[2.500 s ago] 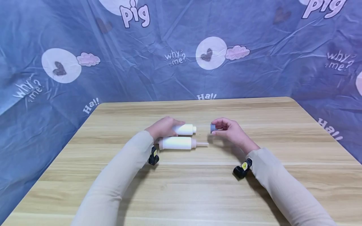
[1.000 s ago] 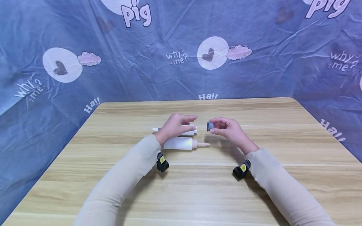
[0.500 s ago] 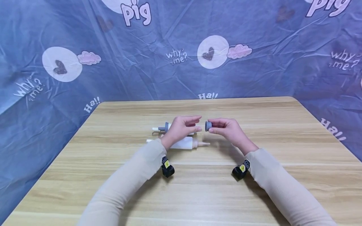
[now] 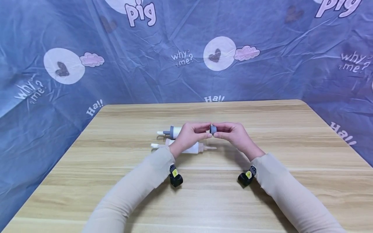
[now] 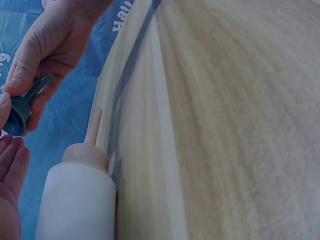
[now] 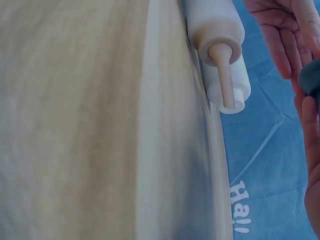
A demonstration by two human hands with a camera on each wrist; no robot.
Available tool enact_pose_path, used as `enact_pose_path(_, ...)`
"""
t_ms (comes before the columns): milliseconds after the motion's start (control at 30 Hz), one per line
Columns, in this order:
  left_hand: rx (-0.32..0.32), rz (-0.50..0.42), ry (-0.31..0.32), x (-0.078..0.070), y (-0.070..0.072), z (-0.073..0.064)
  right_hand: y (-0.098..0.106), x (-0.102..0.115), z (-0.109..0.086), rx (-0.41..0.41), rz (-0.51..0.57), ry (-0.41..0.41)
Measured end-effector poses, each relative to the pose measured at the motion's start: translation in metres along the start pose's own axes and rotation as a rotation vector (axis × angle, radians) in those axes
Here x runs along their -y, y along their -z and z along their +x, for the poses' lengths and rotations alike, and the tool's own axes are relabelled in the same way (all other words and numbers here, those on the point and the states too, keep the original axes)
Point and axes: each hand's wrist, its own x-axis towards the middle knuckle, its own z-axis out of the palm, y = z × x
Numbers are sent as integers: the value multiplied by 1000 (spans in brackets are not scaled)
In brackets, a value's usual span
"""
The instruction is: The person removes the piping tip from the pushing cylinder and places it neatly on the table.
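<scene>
In the head view my right hand (image 4: 233,131) pinches a grey funnel-shaped nozzle cap (image 4: 213,129) above the table. Its narrow spout (image 5: 40,89) points back between the right fingers in the left wrist view. Facing it, my left hand (image 4: 195,133) has thumb and fingers nearly straight, with their tips right at the cap's wide rim. Below the left hand lie two white tubes. The near tube (image 4: 193,149) bears a pinkish nozzle (image 4: 209,148) pointing right. Behind it is the far tube (image 4: 176,132), partly covered by the left hand, with a grey collar (image 4: 171,132) at its left end.
A wood-grain table (image 4: 209,200) spreads under both arms. Blue printed cloth (image 4: 140,64) rises behind and beside it. Each wrist carries a small black camera, the left one (image 4: 176,177) and the right one (image 4: 245,178), low over the tabletop.
My left hand has left the far tube and moved right to the cap's rim. The right hand has shifted the cap slightly left and turned its wide mouth. Both tubes stay lying.
</scene>
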Motion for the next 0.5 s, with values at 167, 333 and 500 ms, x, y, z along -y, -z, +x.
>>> enact_pose_path(167, -11, -28, -9, 1, -2, -1, -1, 0, -1, -5, 0, 16)
enact_pose_path(333, -8, -38, 7, 1, -3, -1, -1, 0, -2, -9, -7, 20)
enact_pose_path(500, -8, -44, 4, 2, -3, -1, -1, 0, -3, 0, -3, 10)
